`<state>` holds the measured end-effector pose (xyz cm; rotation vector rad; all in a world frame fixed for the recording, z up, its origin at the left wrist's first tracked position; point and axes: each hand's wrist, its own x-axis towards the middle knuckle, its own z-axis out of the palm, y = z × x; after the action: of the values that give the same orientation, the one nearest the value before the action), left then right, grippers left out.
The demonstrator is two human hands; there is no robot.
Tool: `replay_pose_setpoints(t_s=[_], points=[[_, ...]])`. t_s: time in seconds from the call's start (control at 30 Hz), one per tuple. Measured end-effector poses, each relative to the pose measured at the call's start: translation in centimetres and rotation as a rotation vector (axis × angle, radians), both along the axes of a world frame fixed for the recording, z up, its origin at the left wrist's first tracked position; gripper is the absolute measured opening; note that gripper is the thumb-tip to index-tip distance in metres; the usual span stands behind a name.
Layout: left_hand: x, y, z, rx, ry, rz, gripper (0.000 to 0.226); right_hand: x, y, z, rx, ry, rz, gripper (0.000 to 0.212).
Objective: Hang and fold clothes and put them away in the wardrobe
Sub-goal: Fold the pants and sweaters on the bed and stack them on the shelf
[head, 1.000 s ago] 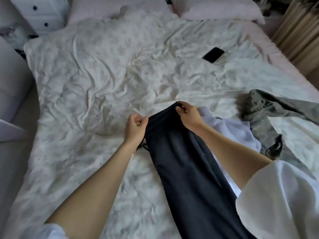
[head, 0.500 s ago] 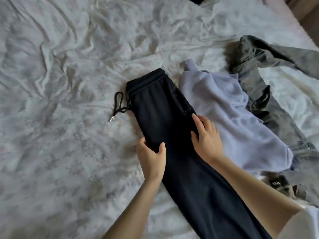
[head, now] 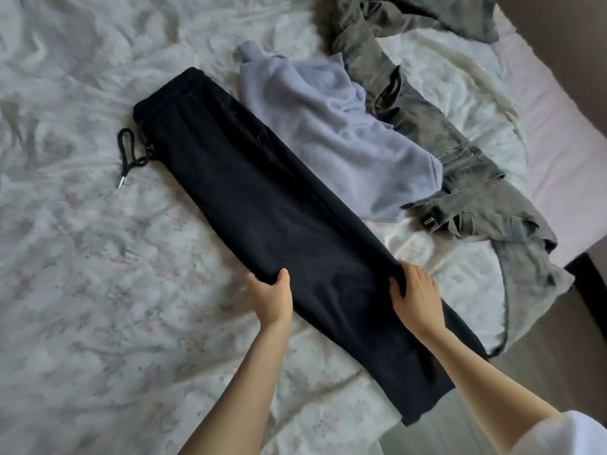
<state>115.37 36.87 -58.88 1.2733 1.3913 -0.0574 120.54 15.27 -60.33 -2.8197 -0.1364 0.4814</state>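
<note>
on the bed [head: 98, 290], left hand [head: 271, 298] and right hand [head: 415, 295] each grip the dark trousers' [head: 262, 192] edges.

This is a bedroom in a home. A bed [head: 98, 290] fills most of the frame, covered with a rumpled white duvet printed with faint pink flowers, and a pale pink sheet [head: 558, 133] shows along its edge at the upper right. Everyday clothes lie spread on it: dark sweatpants [head: 262, 192] in the centre, a lilac sweatshirt [head: 328, 126] beside them, and a grey garment [head: 460, 165] toward the right.
</note>
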Motion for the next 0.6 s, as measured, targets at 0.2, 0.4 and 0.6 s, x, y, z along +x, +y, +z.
replay_pose_setpoints(t_s=[0.2,0.4,0.6], points=[[-2.9,-5.5,-0.1,-0.183,-0.04,0.017,0.019,-1.5,-4.7,1.3,0.028,0.048,-0.059,0.016],[-6.9,-12.4,-1.2,-0.432,-0.063,-0.029,0.027,-4.3,-10.2,1.8,-0.037,0.16,-0.118,0.024],[-9.6,-17.7,-1.0,-0.387,-0.018,-0.083,0.026,-4.8,-16.0,0.5,-0.048,0.371,-0.108,0.021]])
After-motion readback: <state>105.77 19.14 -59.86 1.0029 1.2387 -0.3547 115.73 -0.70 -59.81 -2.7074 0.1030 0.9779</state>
